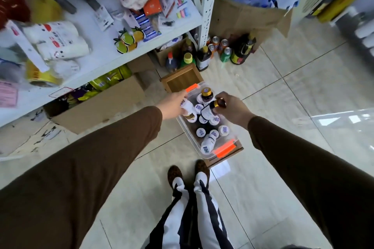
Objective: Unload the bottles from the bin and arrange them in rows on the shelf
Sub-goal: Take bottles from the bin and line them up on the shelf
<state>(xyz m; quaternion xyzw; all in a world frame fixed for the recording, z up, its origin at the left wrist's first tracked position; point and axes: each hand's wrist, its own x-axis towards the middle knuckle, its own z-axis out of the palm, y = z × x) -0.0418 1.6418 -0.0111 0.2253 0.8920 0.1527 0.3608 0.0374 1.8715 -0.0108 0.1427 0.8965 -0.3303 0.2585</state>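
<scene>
A clear plastic bin (191, 141) with orange latches stands on the floor in front of my feet, holding several dark bottles with white labels and gold caps. My left hand (174, 103) grips a white-labelled bottle (188, 111) at the bin's left side. My right hand (232, 107) grips the gold-capped neck of a dark bottle (210, 109), tilted above the others. One bottle (206, 93) stands upright at the bin's far end. The white shelf (105, 54) is up at the left, crowded with goods.
Cardboard boxes (105, 105) sit under the shelf at left. A small wooden box (183, 79) lies just beyond the bin. Sauce bottles and cans (224, 50) cluster by the shelf post, in front of a large carton (249, 16). Tiled floor spreads to the right.
</scene>
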